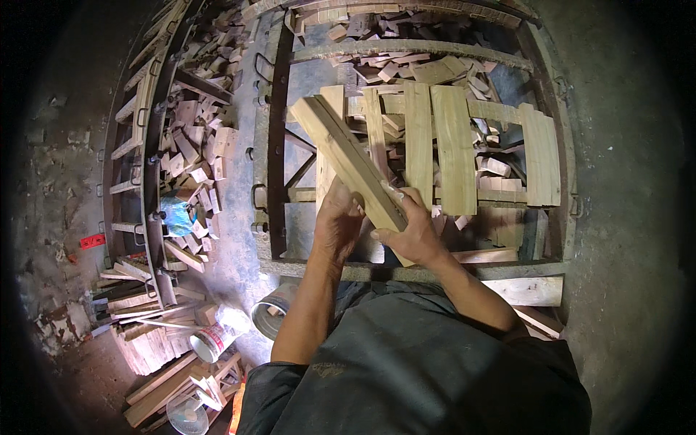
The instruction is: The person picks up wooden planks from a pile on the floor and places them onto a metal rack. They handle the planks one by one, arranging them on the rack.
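Gripping the wood (349, 156) near its lower end, the left hand (339, 221) and right hand (415, 228) were clamped on its opposite sides (a dark seam ran along its length). It slanted up to the left above the frame (278, 203), where boards (454, 152) lay across slats (496, 111). Scraps (185, 145) were heaped left of that, and a bucket (281, 293) stood beside the left forearm (308, 304).

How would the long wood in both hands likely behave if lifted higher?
The wood is probably stiff: its long edges look straight. Its far end may dip, since the left hand and right hand are nearer the other end. A dark lengthwise line suggests stacked pieces that might slide.
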`<state>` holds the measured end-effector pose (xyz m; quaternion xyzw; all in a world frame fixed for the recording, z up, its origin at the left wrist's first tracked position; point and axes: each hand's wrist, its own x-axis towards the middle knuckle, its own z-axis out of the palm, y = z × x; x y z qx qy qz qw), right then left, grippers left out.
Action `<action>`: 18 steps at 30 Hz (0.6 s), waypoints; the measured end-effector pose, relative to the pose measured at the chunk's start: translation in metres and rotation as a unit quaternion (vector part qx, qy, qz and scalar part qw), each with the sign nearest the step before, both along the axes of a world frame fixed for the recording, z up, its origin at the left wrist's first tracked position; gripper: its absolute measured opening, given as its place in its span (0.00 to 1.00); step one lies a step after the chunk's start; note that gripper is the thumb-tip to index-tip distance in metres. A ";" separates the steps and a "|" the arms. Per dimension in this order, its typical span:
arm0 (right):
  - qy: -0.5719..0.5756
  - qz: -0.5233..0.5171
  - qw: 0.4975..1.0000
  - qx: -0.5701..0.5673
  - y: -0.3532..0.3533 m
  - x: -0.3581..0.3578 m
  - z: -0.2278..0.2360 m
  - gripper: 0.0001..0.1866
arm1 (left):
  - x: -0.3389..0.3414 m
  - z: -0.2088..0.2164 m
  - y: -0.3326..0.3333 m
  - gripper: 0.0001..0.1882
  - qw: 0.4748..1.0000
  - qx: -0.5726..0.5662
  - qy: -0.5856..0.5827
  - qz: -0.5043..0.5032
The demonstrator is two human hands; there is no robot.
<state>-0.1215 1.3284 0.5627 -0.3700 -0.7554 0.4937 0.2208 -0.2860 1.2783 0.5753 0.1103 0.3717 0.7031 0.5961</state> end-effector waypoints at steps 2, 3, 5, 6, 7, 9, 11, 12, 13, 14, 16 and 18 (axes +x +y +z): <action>-0.002 -0.001 0.998 0.059 0.003 -0.003 0.008 0.45 | -0.006 0.003 0.007 0.33 0.997 -0.010 -0.079 0.000; -0.003 -0.001 0.996 0.088 0.005 -0.003 0.013 0.45 | -0.009 0.004 0.010 0.33 0.993 -0.015 -0.118 0.002; 0.016 0.014 0.998 0.059 0.013 -0.004 0.017 0.48 | -0.013 0.002 0.018 0.32 0.992 -0.026 -0.110 0.053; 0.022 0.024 0.999 0.033 0.019 -0.004 0.018 0.49 | -0.017 0.001 0.018 0.31 0.992 -0.015 -0.109 0.067; 0.017 0.030 0.999 0.008 0.025 -0.001 0.016 0.49 | -0.017 -0.002 0.019 0.31 0.990 -0.002 -0.117 0.077; 0.067 0.042 0.991 -0.107 0.033 0.001 0.007 0.47 | -0.021 -0.003 0.019 0.29 0.986 -0.013 -0.137 0.089; 0.096 0.046 0.972 -0.208 0.036 0.003 -0.009 0.46 | -0.022 -0.006 0.020 0.29 0.987 -0.009 -0.134 0.086; 0.141 0.048 0.965 -0.218 0.037 0.002 -0.015 0.44 | -0.023 -0.005 0.020 0.29 0.988 -0.003 -0.132 0.083; 0.150 0.055 0.949 -0.272 0.038 0.002 -0.019 0.44 | -0.022 -0.001 0.020 0.29 0.988 0.004 -0.131 0.080; 0.158 0.061 0.930 -0.325 0.039 0.004 -0.023 0.44 | -0.023 0.000 0.020 0.29 0.989 0.011 -0.129 0.076; 0.177 0.059 0.901 -0.391 0.040 0.005 -0.026 0.42 | -0.026 -0.008 0.018 0.36 0.990 -0.019 -0.102 0.094; 0.201 0.045 0.885 -0.418 0.039 0.003 -0.024 0.40 | -0.031 -0.012 0.015 0.39 0.992 -0.024 -0.075 0.100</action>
